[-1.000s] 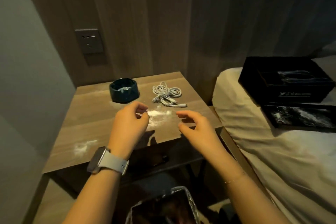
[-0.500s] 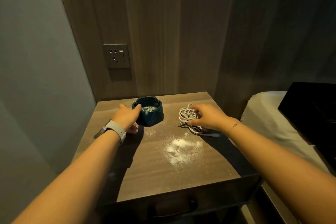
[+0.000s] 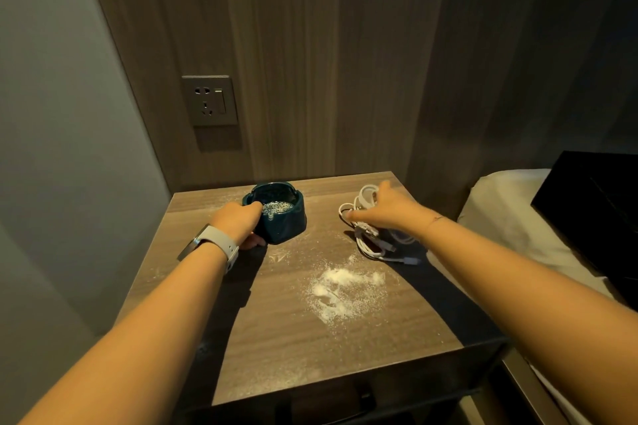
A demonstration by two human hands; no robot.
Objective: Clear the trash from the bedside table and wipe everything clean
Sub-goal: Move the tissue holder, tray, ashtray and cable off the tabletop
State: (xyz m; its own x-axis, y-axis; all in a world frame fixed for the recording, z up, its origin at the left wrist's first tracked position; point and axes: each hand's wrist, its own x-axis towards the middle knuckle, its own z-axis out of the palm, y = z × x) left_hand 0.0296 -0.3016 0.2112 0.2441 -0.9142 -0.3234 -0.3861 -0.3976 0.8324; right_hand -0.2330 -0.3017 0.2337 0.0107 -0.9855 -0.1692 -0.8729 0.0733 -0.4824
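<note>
Teal glazed ceramic, thick-walled with notched rims: that is the ashtray (image 3: 276, 214) my left hand (image 3: 238, 222) grips, fingers hooked over its near-left rim and thumb low against its outer wall by the tabletop. Inside it lies a bed of pale grey, grainy ash or grit that glitters a little. It sits toward the back of the bedside table (image 3: 276, 338), directly ahead of my left knuckles.

My right hand (image 3: 386, 209) lies over a coiled bundle of white cable (image 3: 371, 241), smooth and rubbery, with its plug ends trailing out toward my wrist. My fingers reach forward across the loops; whether they are pinching the cable or only resting on it I cannot tell.

White powder (image 3: 340, 290) is spilled on the wood-grain tabletop between my two forearms, nearer to me than either hand, thick at its middle and thinning to scattered specks. A fainter dusting shows just behind my left thumb, beside the ashtray's base.

A grey-strapped watch (image 3: 210, 245) wraps my left wrist, and a thin bracelet (image 3: 435, 218) crosses my right. Beyond my left hand, a metal-faced wall socket (image 3: 210, 100) is set in the striped wooden panel. Past my right forearm are a pale bed (image 3: 500, 214) and a black box (image 3: 593, 214) on it.
</note>
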